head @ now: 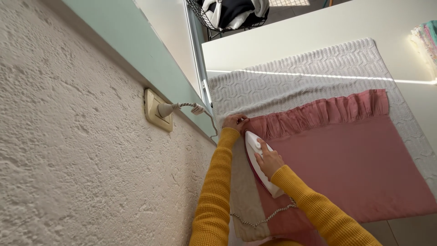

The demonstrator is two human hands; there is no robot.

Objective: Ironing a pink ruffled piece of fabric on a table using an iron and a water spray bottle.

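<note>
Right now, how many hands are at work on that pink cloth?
2. The left hand pins the pink cloth at its ruffled corner; the right hand grips the white iron beside it. None seem hidden.

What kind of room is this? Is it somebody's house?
Probably a room in a home, set up for ironing. The right hand holds a white iron on pink ruffled cloth, spread over a white towel on a table. Its cord plugs into a wall socket, and a laundry basket stands nearby.

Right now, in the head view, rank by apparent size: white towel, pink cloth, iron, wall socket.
1. White towel
2. Pink cloth, partly covering the towel, so the order is unsure
3. Iron
4. Wall socket
</note>
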